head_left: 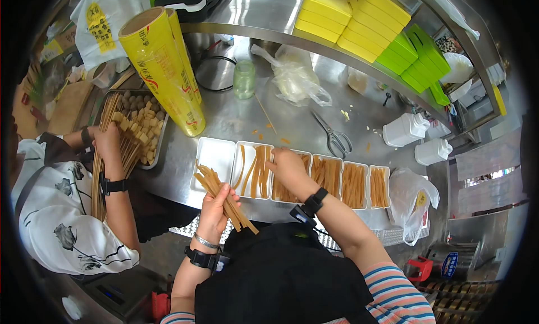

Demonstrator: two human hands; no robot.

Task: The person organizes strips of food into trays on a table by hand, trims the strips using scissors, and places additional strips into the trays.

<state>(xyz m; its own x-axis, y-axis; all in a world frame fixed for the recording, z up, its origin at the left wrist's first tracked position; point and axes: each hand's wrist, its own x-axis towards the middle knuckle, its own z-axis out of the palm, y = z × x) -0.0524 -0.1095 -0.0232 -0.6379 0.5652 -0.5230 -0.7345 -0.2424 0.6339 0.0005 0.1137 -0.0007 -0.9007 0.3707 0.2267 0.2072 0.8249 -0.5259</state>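
Observation:
My left hand (215, 210) is closed around a bundle of brown strips (227, 203), held over the front edge of the counter. My right hand (285, 165) is at the second white tray (239, 196) from the left, its fingers pinched near the tray's right edge; what they hold is too small to tell. Several brown strips (260, 169) lie lengthwise in that tray. The leftmost white tray (217, 154) shows a bare bottom. To the right, more white trays in the row hold brown strips (353, 183), partly covered by my right hand and forearm.
A co-worker's hand (108, 141) at the left holds long sticks over a metal tray of food pieces (147, 130). Behind the row are scissors (336, 138), a glass jar (243, 80), a plastic bag (295, 80) and yellow wrap rolls (163, 71). White bottles (405, 129) stand right.

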